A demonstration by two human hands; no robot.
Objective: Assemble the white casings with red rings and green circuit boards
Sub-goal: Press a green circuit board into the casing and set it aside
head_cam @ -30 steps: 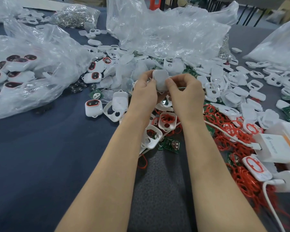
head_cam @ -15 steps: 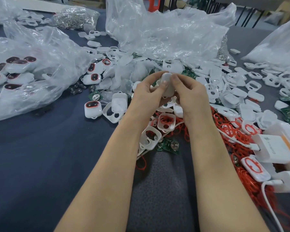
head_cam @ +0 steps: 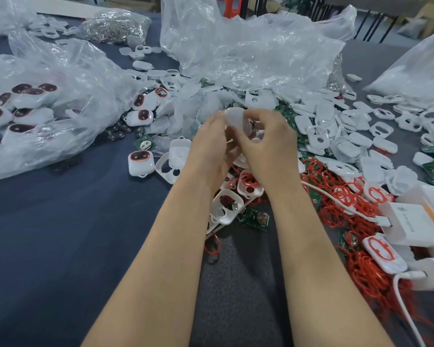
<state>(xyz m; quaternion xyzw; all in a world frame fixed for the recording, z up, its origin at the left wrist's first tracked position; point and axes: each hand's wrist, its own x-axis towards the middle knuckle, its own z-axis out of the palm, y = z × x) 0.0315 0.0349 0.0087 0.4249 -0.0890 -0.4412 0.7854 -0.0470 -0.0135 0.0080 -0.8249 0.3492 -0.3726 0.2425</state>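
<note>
Casing (head_cam: 237, 120) turned; left hand (head_cam: 210, 149), right hand (head_cam: 268, 146) grip.

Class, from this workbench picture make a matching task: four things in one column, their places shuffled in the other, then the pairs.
1 white casing
2 green circuit board
3 red rings
4 clear bag

A heaped at the right of the table
B held by left hand and right hand
C far side, behind the parts
D lying between the forearms

Pairs: 1-B, 2-D, 3-A, 4-C

Two hands (head_cam: 210, 149) (head_cam: 268, 146), one held casing (head_cam: 237, 120), five-ish bags (head_cam: 248, 51)
</note>
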